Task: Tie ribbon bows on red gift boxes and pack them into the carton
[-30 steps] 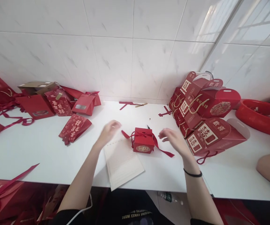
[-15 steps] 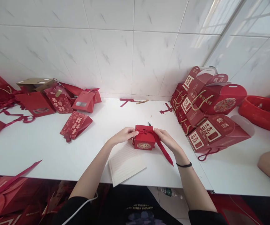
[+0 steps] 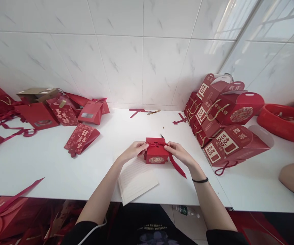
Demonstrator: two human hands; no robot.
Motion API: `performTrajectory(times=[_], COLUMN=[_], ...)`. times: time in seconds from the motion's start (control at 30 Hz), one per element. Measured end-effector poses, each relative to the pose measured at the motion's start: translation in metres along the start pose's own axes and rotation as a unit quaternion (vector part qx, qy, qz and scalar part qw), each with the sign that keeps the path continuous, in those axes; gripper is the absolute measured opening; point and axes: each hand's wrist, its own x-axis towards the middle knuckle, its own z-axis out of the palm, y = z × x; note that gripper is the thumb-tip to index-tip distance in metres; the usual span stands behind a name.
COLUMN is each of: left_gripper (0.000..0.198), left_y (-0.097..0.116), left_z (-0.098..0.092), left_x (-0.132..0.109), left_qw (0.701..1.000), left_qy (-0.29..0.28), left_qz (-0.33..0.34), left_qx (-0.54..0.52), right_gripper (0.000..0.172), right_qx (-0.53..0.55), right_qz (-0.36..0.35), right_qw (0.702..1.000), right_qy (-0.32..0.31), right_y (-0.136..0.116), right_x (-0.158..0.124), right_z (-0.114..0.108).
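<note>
Moved inward since one second earlier: left hand, right hand; red ribbon is pinched in both; red box, gold medallion printed on front, is seated between the fingers

Bright, diffuse light. Streaky glare, upper right, on glossy white grey-veined wall tiles. Soft, faint shadows on smooth white table; dim below its front edge. Wide-angle stretch toward frame edges; fine detail slightly soft.

Left hand and right hand are on the ribbon now, not hovering apart. Right one's scooted toward the knot too.
</note>
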Motion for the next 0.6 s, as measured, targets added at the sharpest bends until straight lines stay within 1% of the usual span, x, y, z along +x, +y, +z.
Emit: performTrajectory(times=[0.07, 0.13, 0.2, 0.27, 0.37, 0.43, 0.53, 0.6], left_gripper=[0.034, 0.029, 0.022, 0.015, 0.009, 0.006, 0.013, 0.016], left_y=[0.001, 0.002, 0.005, 0.007, 0.011, 0.012, 0.01, 0.008], left_z=[0.001, 0.003, 0.004, 0.004, 0.002, 0.0, -0.004, -0.01], left_x=[-0.001, -0.003, -0.006, -0.009, -0.014, -0.017, -0.021, -0.026], left_qw=[1.0, 0.996, 0.988, 0.977, 0.961, 0.942, 0.903, 0.882], left_qy=[0.011, 0.045, 0.091, 0.123, 0.136, 0.142, 0.147, 0.127], left_qz=[0.013, 0.037, 0.062, 0.079, 0.105, 0.139, 0.184, 0.178], left_qx=[0.018, 0.06, 0.112, 0.154, 0.215, 0.269, 0.361, 0.417], right_gripper=[0.047, 0.043, 0.036, 0.025, 0.011, 0.006, 0.006, 0.009], right_qx=[-0.007, -0.017, -0.041, -0.079, -0.148, -0.193, -0.246, -0.278], right_qz=[-0.006, -0.02, -0.048, -0.075, -0.109, -0.147, -0.198, -0.202], right_qw=[1.0, 0.999, 0.995, 0.987, 0.971, 0.955, 0.93, 0.919], right_qy=[0.024, 0.045, 0.078, 0.114, 0.153, 0.17, 0.188, 0.191], right_y=[0.0, 0.001, 0.004, 0.005, 0.004, 0.002, 0.004, 0.011], right_x=[0.0, 0.0, -0.002, -0.005, -0.01, -0.013, -0.017, -0.02], right_z=[0.001, 0.001, 0.0, -0.002, -0.006, -0.008, -0.014, -0.02])
